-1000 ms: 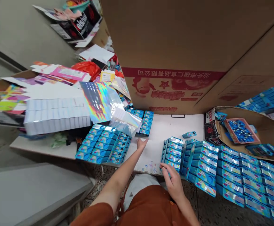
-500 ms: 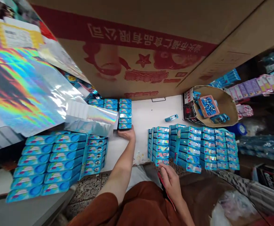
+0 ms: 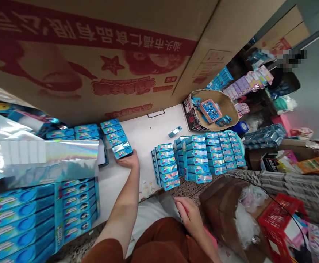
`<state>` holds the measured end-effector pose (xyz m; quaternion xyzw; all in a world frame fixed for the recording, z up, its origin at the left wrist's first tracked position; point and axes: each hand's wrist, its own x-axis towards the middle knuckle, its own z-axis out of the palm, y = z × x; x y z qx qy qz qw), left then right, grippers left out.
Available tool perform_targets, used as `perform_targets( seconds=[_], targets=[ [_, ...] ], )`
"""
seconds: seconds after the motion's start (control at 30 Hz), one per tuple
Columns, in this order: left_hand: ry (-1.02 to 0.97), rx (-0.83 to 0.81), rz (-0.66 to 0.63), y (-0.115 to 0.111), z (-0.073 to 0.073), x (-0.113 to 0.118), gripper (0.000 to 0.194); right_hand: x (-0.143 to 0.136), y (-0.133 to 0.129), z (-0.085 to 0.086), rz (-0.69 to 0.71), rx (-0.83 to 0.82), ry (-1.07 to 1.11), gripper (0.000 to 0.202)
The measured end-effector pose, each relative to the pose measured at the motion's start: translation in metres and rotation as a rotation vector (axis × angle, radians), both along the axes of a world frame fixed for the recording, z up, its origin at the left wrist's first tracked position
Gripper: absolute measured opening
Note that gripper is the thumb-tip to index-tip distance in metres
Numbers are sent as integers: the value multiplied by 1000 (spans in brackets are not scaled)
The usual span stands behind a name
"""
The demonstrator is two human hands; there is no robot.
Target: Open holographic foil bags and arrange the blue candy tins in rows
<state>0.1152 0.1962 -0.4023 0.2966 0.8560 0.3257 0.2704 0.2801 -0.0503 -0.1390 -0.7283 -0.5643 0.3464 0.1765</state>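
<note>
My left hand (image 3: 130,159) is closed under and around the near end of a row of small blue boxes (image 3: 116,138), which is tilted on the white tabletop (image 3: 137,133). My right hand (image 3: 189,212) is curled in front of my body, below the table edge. A bit of something red and dark shows between its fingers, too little to name. Closest to that hand is a stack of blue boxes (image 3: 167,170) at the table's front edge. A single small blue item (image 3: 175,131) lies by itself farther back.
A large cardboard carton (image 3: 83,65) walls off the back. At right stand more stacked blue boxes (image 3: 198,160) and a cut-down carton (image 3: 227,106) with a pink tray (image 3: 211,110) of small blue pieces. Silvery film (image 3: 52,157) overhangs boxes at left. A red crate (image 3: 282,215) sits lower right.
The view has turned to the right. My left hand has drawn its row of boxes away from the neighbouring rows and tilted it. My right hand has moved away from the front stack.
</note>
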Motion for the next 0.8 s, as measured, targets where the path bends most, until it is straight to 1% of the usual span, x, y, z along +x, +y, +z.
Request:
perform_targets(
  seconds=[0.1, 0.17, 0.27, 0.4, 0.5, 0.57, 0.63, 0.7, 0.8],
  targets=[
    [10, 13, 173, -4, 2, -3, 96, 5, -8, -2, 11, -5, 6, 23],
    [7, 38, 222, -12, 6, -6, 92, 8, -10, -3, 48, -10, 17, 23],
    [0, 113, 256, -34, 11, -9, 87, 16, -8, -3, 139, -12, 14, 22],
    [-14, 233, 268, -69, 11, -3, 79, 34, -8, -6, 275, -2, -20, 23],
    [3, 248, 284, -95, 6, 3, 82, 51, -12, -11, 360, -10, -45, 23],
    [38, 239, 277, -114, 2, 4, 87, 62, -15, -13, 425, -23, -63, 24],
    [91, 211, 237, -135, -3, 4, 90, 72, -16, -15, 492, -34, -82, 25],
    [137, 169, 190, -161, -8, 5, 93, 80, -16, -17, 558, -36, -99, 26],
    [182, 104, 153, -205, -16, 12, 96, 86, -13, -19, 647, -25, -107, 26]
  ],
)
